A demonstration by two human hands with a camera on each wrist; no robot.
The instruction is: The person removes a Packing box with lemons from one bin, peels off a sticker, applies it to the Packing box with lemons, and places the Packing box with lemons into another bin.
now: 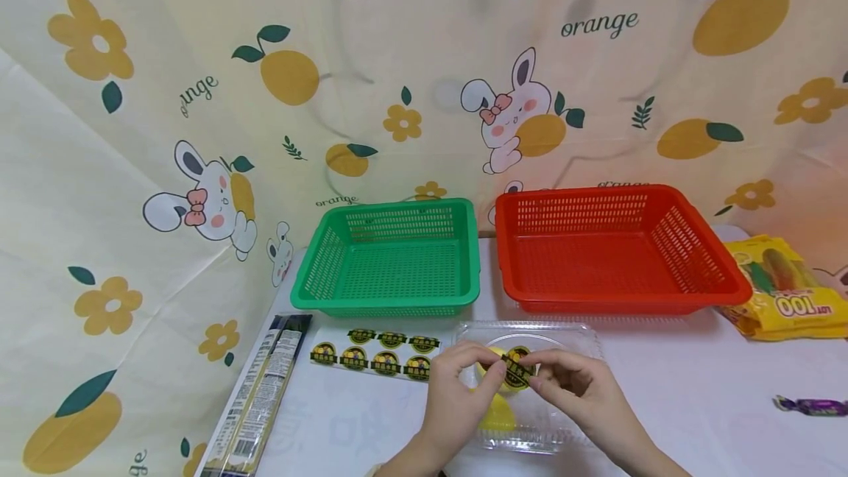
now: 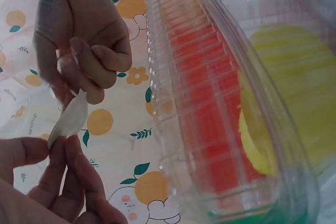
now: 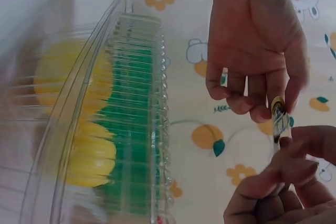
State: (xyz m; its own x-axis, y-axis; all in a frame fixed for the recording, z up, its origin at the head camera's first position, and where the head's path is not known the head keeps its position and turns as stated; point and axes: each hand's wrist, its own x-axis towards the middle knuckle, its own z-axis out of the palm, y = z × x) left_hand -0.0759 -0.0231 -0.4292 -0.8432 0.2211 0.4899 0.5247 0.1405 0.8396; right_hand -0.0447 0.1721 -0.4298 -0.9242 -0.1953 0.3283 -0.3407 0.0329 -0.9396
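Low in the head view's centre, the left hand [image 1: 464, 377] and right hand [image 1: 576, 381] pinch a round sticker [image 1: 515, 368] between their fingertips. It is stretched between both hands, just above the clear plastic box [image 1: 583, 337].

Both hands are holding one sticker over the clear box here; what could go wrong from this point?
1. The round black-and-yellow sticker, pinched between the left hand and right hand, may fold onto itself or cling to fingertips.
2. The clear plastic clamshell box holding yellow pieces looks light; pressing could make it slide or land the label crooked.
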